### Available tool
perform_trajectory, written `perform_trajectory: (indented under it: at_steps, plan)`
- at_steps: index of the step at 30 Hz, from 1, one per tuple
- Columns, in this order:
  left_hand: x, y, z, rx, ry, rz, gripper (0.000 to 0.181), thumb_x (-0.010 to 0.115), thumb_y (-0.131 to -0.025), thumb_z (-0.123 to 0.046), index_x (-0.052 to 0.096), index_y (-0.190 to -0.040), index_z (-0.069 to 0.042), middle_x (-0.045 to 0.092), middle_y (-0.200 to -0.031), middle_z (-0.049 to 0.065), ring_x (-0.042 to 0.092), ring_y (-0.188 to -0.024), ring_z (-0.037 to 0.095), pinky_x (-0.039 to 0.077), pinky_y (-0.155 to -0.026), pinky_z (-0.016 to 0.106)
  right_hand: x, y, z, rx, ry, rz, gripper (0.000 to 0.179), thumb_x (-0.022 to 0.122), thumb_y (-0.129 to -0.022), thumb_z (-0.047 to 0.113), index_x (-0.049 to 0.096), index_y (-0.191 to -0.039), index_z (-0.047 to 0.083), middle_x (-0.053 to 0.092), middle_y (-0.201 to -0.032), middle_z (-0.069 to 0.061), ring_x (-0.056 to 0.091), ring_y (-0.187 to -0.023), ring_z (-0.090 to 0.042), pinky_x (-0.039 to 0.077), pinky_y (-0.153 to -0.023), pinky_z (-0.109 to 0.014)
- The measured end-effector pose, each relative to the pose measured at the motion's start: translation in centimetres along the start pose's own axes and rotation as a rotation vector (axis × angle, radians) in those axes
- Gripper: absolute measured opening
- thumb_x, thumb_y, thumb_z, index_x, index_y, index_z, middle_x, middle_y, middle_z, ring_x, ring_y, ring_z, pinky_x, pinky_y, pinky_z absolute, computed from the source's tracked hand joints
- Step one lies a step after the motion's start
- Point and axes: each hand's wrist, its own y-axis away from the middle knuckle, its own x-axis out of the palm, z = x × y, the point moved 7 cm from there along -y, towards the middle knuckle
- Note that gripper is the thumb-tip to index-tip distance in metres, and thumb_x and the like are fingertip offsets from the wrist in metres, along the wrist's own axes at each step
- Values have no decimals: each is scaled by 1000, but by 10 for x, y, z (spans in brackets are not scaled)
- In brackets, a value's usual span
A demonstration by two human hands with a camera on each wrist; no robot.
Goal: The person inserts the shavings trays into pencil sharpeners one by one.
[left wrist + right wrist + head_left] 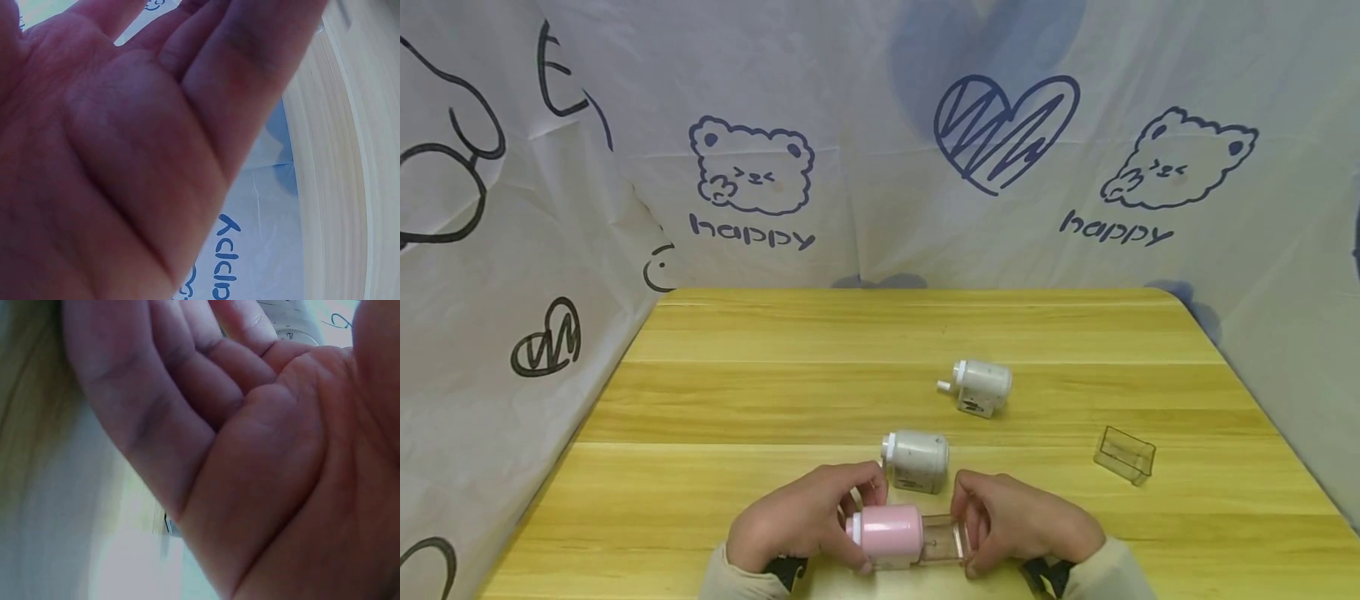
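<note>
A pink hand-crank pencil sharpener (892, 531) lies near the front edge of the table. My left hand (808, 515) grips its white-collared left end between thumb and fingers. From its right side sticks out a clear shavings drawer (938, 542), whose outer end my right hand (1028, 518) pinches. Just behind stands a white pencil sharpener (917, 457), close to the left fingertips. In the left wrist view the palm (144, 156) fills most of the picture, and the right wrist view likewise shows mainly the palm (269, 462); the held sharpener is hidden in both.
Farther back is another white pencil sharpener (985, 383) with its crank handle pointing left. A loose clear shavings drawer (1124, 457) lies to the right on the wooden table (737, 400). White cloth (880, 167) with drawings hangs behind and along both sides.
</note>
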Motion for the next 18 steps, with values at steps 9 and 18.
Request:
perform_trajectory:
  at_steps: [9,18]
  plan:
    - [0,0,-1,4,4,-3,51,97,-66,-9,59,-98,-22,64,-93,-7,60,-85,10,51,-75,27,-1,-1,0,22,24,-5,50,89,-71,4,60,-111,14,67,-80,1,64,-69,-11,52,-61,-24]
    - [1,1,-2,7,7,1,51,97,-66,-8,59,-98,-22,63,-93,-7,59,-85,11,51,-76,27,-1,2,1,-24,-11,15,46,89,-72,2,62,-108,12,70,-81,0,65,-68,-11,54,-62,-24]
